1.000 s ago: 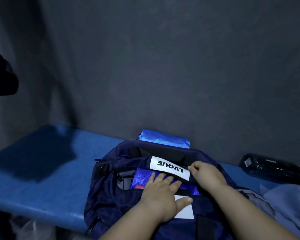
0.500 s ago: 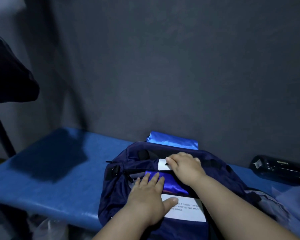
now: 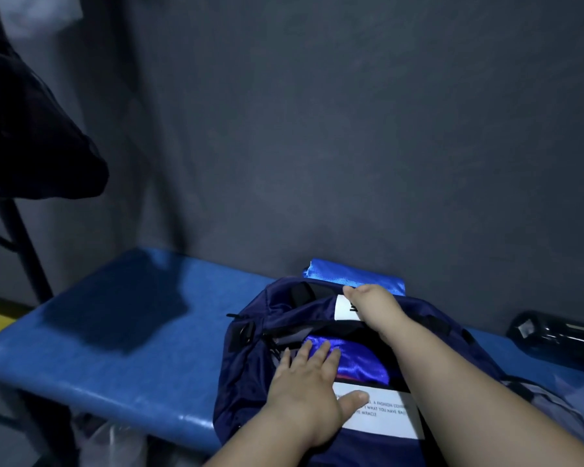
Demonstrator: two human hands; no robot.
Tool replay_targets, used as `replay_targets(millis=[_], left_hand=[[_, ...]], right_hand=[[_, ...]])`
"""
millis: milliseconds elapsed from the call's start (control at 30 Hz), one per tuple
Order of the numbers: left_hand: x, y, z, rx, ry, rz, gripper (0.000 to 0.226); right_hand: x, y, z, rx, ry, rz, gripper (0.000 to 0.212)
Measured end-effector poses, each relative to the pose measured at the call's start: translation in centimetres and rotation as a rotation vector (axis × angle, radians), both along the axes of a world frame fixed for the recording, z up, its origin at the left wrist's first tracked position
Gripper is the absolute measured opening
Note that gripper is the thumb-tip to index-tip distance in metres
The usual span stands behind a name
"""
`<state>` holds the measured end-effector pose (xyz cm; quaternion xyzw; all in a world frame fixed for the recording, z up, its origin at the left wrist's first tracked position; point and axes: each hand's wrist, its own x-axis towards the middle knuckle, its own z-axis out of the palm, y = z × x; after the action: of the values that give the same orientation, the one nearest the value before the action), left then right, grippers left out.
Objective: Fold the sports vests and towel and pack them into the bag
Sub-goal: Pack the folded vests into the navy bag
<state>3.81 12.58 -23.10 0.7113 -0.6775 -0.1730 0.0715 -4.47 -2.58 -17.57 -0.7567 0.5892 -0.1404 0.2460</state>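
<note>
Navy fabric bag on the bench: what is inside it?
A shiny blue satin garment shows through the navy fabric bag's opening, the left hand pressing flat on it. Anything beneath it is hidden by that fabric and the bag's walls.

The right hand (image 3: 375, 311) has moved from the near edge of the upper flap of the bag (image 3: 250, 375) to its far edge. Its fingers now curl over that rim and hold it back. The hand now hides most of the white brand label (image 3: 344, 308), leaving only the left end in sight. The bag's mouth gapes wider, so more of the shiny blue vest (image 3: 361, 362) shows inside. The lower white label (image 3: 385, 419), under the thumb of the left hand (image 3: 304, 385), lies more exposed.
</note>
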Motion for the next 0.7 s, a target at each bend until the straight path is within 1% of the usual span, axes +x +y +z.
replay_targets(millis=[167, 300, 467, 600, 700], left_hand=[[-0.1, 0.2, 0.2, 0.021, 0.002, 0.005, 0.129], [-0.2, 0.2, 0.5, 0.047, -0.005, 0.000, 0.131], [-0.2, 0.0, 0.5, 0.069, -0.029, -0.010, 0.135], [-0.3, -0.1, 0.4, 0.070, -0.026, 0.003, 0.133], [-0.3, -0.1, 0.2, 0.062, -0.028, 0.011, 0.134]], right_hand=[[-0.1, 0.0, 0.6, -0.022, -0.087, -0.036, 0.044], [-0.1, 0.4, 1.1, -0.087, -0.083, -0.026, 0.044], [-0.1, 0.5, 1.2, -0.114, -0.063, -0.042, 0.045], [0.0, 0.3, 1.0, -0.110, -0.071, -0.043, 0.044], [0.0, 0.3, 0.7, -0.070, -0.022, 0.000, 0.039]])
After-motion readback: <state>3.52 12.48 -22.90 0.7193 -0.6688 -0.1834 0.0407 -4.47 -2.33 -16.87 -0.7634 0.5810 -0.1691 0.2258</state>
